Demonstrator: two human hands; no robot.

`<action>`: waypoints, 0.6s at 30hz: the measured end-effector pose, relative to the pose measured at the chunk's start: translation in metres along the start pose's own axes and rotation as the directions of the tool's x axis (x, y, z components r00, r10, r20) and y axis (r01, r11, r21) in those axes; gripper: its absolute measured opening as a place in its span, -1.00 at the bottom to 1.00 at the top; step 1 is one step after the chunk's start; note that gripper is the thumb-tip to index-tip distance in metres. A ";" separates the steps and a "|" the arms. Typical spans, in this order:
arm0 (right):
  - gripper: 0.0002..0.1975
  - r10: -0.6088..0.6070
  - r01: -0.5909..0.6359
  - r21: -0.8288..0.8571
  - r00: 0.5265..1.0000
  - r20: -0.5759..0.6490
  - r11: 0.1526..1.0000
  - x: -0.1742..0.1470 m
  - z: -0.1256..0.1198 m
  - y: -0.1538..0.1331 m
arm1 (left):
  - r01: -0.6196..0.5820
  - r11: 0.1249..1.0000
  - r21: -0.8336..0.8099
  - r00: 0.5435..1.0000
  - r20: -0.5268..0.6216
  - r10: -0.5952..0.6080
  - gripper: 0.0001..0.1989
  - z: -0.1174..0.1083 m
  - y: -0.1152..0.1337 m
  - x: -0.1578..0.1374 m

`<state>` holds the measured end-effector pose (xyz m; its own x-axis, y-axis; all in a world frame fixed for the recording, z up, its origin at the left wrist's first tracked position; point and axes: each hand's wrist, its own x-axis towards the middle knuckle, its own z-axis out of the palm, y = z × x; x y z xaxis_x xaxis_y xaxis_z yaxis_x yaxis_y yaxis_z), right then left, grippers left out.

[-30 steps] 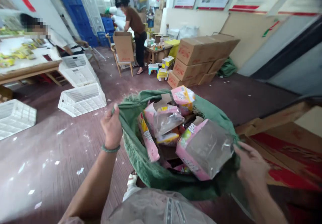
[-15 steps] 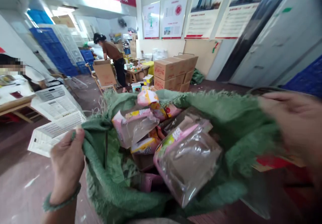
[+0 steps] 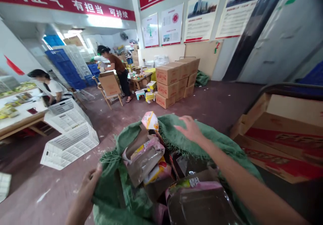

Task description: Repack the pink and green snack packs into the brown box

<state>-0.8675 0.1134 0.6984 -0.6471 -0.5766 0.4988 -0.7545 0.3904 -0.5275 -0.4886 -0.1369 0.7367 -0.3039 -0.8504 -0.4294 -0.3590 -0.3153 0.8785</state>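
Observation:
A green woven sack [image 3: 214,134] with a frayed rim stands in front of me, its mouth wide. Inside lie several pink and yellow printed cardboard packages with clear plastic windows, the largest package [image 3: 202,201] at the near side. One small white and yellow box [image 3: 150,120] pokes up at the far rim. My left hand [image 3: 88,184] is at the sack's left side, fingers curled against the cloth and partly hidden. Over the far rim reaches my right hand [image 3: 191,129], fingers apart and holding nothing.
At right, a cart holds flattened cartons [image 3: 285,144]. White plastic crates [image 3: 73,137] sit on the floor at left, beside a table [image 3: 22,122] with a seated person [image 3: 54,88]. Stacked cardboard boxes [image 3: 168,76] and a standing person [image 3: 117,66] are further back.
My right hand has let go of the sack's right edge and moved left to the far rim. The sack sits lower in view, and the camera view has tilted up.

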 end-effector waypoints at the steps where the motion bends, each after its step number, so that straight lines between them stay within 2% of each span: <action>1: -0.37 -0.025 0.024 0.067 0.999 0.022 0.997 0.019 0.016 -0.017 | -0.059 0.992 0.113 0.997 -0.037 0.063 -0.44 0.003 0.001 -0.003; 3: -0.11 -0.018 0.002 0.123 0.991 0.130 0.992 0.055 0.049 -0.046 | -0.185 0.927 0.326 0.975 -0.057 0.214 -0.39 0.006 -0.001 -0.006; 4: 0.03 0.014 -0.040 0.112 0.975 0.221 0.993 0.070 0.065 -0.058 | -0.232 0.888 0.398 0.966 -0.009 0.257 -0.44 0.005 -0.003 -0.005; 6: 0.21 0.065 -0.101 0.064 0.906 0.418 0.993 0.091 0.093 -0.075 | -0.248 0.860 0.446 0.968 0.086 0.235 -0.59 -0.002 -0.006 0.001; 8: 0.16 0.037 -0.068 0.037 0.834 0.550 0.997 0.092 0.116 -0.086 | -0.149 0.916 0.371 0.989 0.039 0.144 -0.68 -0.012 -0.007 0.013; 10: -0.09 -0.080 0.055 0.060 0.804 0.589 0.997 0.074 0.133 -0.098 | -0.092 0.986 0.142 0.993 -0.066 0.102 -0.70 -0.021 -0.003 0.027; 11: -0.23 -0.160 0.133 0.089 0.785 0.599 0.987 0.057 0.139 -0.104 | -0.108 0.994 0.000 0.987 -0.117 0.107 -0.69 -0.022 0.000 0.034; 13: -0.42 -0.320 0.265 0.182 0.710 0.628 0.947 0.016 0.150 -0.118 | -0.182 0.955 -0.233 0.976 -0.163 0.146 -0.70 -0.013 0.010 0.042; 15: -0.47 -0.423 0.325 0.276 0.596 0.682 0.904 -0.027 0.162 -0.131 | -0.258 0.896 -0.361 0.962 -0.185 0.202 -0.71 0.012 0.024 0.039; 16: -0.45 -0.433 0.330 0.290 0.552 0.712 0.898 -0.044 0.168 -0.137 | -0.299 0.869 -0.394 0.952 -0.183 0.244 -0.71 0.028 0.032 0.032; 18: -0.45 -0.393 0.313 0.260 0.518 0.760 0.914 -0.064 0.182 -0.146 | -0.367 0.826 -0.428 0.929 -0.119 0.351 -0.66 0.058 0.047 0.008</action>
<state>-0.6962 -0.0376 0.6186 0.0451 -0.9974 -0.0568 -0.8633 -0.0103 -0.5046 -0.5591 -0.1336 0.7621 -0.3028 -0.9508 -0.0656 0.1925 -0.1285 0.9729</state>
